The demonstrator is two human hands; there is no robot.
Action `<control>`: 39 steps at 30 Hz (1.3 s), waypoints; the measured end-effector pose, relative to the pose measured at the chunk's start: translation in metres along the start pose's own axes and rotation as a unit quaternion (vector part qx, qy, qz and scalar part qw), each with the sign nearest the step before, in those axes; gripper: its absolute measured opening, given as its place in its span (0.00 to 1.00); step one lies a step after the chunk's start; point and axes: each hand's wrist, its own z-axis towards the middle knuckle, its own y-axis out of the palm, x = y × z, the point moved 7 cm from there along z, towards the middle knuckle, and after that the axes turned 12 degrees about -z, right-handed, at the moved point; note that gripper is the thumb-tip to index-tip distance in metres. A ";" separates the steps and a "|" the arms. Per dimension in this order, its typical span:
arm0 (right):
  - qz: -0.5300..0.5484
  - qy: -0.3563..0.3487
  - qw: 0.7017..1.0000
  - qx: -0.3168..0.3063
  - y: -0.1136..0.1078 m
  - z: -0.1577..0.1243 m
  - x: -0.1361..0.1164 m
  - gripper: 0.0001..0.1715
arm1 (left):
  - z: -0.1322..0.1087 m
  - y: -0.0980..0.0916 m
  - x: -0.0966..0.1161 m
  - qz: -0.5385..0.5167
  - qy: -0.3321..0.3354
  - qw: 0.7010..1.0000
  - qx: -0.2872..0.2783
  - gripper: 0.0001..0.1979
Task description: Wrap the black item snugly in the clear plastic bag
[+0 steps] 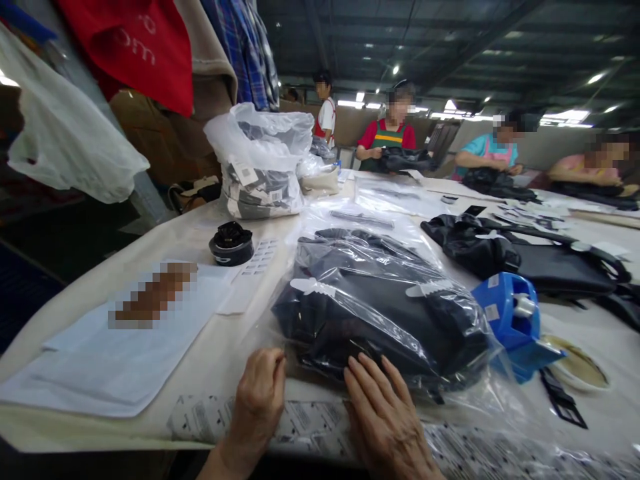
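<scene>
A black bag (370, 313) lies flat inside a clear plastic bag (480, 380) on the table before me. White paper tags show through the film on its upper side. My left hand (260, 387) is closed in a pinch at the near left corner, with the edge of the plastic bag apparently between thumb and fingers. Flat on the near edge of the wrapped bag rests my right hand (383, 407), its fingers stretched out over the film.
Right of the wrapped bag stand a blue tape dispenser (510, 320), a tape roll (580, 367) and another black bag (545, 263). On the left are white paper sheets (115, 373), a round black container (231, 247) and a filled plastic sack (260, 180). Several people work across the table.
</scene>
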 end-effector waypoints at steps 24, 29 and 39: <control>-0.101 0.057 0.992 -0.053 0.017 -0.039 0.092 0.34 | 0.032 0.051 0.019 0.034 0.217 0.915 -0.338 0.37; -0.098 0.043 0.993 -0.054 0.013 -0.055 0.099 0.34 | 0.030 0.044 0.016 0.059 0.244 0.910 -0.329 0.26; -0.089 0.064 0.994 -0.022 -0.014 -0.051 0.091 0.31 | 0.031 0.027 0.043 0.047 0.217 0.934 -0.279 0.23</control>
